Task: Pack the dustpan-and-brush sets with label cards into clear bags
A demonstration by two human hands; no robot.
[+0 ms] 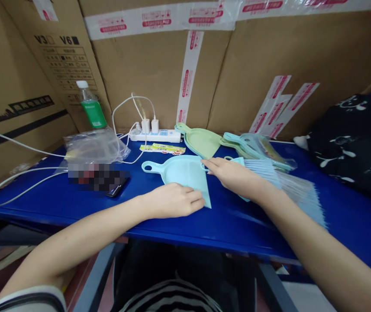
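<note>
In the head view, the left hand (pixel 172 201) and right hand (pixel 233 177) both rest on a pale blue plastic dustpan (pixel 182 172), which lies flat near the front edge of the blue surface (pixel 237 227). The left fingers lie together over the dustpan's near side, while the right fingers stretch across its far corner by the handle end; whether either grip is clamped on it cannot be told. A pale blue hand brush (pixel 261 172) lies just beside the right hand. Toward the back edge sit a green dustpan (pixel 201 141) and a clear plastic bag (pixel 96 147), its contents unclear. In the back left corner stands a clear bottle (pixel 91 108) with a green label, its contents also unclear.
</note>
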